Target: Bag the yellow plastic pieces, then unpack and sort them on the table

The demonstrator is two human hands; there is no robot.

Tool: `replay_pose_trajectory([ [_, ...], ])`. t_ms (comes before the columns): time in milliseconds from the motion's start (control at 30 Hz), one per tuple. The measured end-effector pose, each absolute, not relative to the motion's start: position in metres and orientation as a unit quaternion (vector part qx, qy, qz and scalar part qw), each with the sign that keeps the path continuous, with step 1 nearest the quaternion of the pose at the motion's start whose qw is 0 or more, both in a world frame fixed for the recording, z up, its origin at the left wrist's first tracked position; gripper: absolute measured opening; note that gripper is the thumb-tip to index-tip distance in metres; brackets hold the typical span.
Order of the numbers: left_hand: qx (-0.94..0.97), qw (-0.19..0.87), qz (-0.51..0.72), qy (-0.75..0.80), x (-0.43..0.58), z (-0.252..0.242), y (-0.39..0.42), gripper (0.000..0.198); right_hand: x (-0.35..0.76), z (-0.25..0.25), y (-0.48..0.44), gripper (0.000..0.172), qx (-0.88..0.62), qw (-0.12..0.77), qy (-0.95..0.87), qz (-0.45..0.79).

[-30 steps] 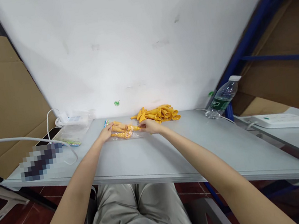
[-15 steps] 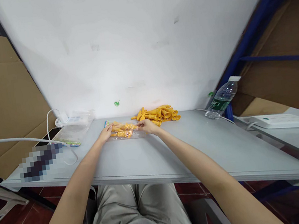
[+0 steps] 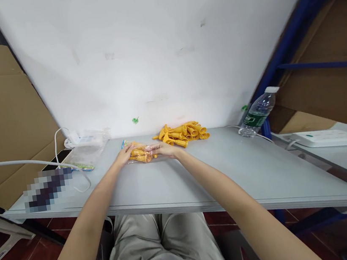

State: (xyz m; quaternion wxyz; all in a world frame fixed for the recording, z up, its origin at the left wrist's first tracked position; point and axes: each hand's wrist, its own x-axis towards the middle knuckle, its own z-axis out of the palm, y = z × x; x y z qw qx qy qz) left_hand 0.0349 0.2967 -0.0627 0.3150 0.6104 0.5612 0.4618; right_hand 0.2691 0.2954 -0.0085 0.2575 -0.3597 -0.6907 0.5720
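Looking down past the grey trousers [image 3: 161,246], I am seeing the bare front stretch of the worktop [image 3: 174,185] first, with both forearms reaching across it. Beyond that, the left hand [image 3: 123,155] is gripping the left end of a clear bag [image 3: 145,161], close to its coloured strip. The bag is lying on the worktop between the hands, with yellow pieces [image 3: 137,153] showing inside.

The right hand [image 3: 165,149] is what I am noticing most: half a second ago it was nipping at the right end, and now it is sitting further left, its fingers stretching over the pieces' right end. I am not managing to tell whether those fingers are inside the film or on top of it, or whether they are closing on anything. Less yellow is showing at that end, so I am judging that the pieces are now being handled along their length, with the bag still being steadied from the left.

Farther back, the yellow heap [image 3: 186,133] is lying unchanged near the white panel [image 3: 157,55].
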Motion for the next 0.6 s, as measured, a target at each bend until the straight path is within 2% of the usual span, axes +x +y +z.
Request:
replay_pose_trajectory([
  [100,0.600,0.339,0.455,0.564,0.035,-0.061,0.296,0.042,0.271,-0.012,0.296,0.023,-0.361,0.274,-0.681,0.575],
  [167,0.600,0.344,0.451,0.565,0.036,-0.060,0.296,0.043,0.274,-0.016,0.297,0.023,-0.411,0.301,-0.679,0.529],
  [300,0.602,0.334,0.446,0.573,0.037,-0.061,0.298,0.043,0.279,-0.022,0.297,0.010,-0.535,0.336,-0.668,0.393],
  [433,0.594,0.326,0.456,0.577,0.039,-0.064,0.299,0.043,0.281,-0.022,0.298,0.018,-0.528,0.285,-0.642,0.477],
  [600,0.596,0.330,0.469,0.562,0.038,-0.064,0.299,0.044,0.275,-0.019,0.306,0.017,-0.467,0.281,-0.568,0.617],
])
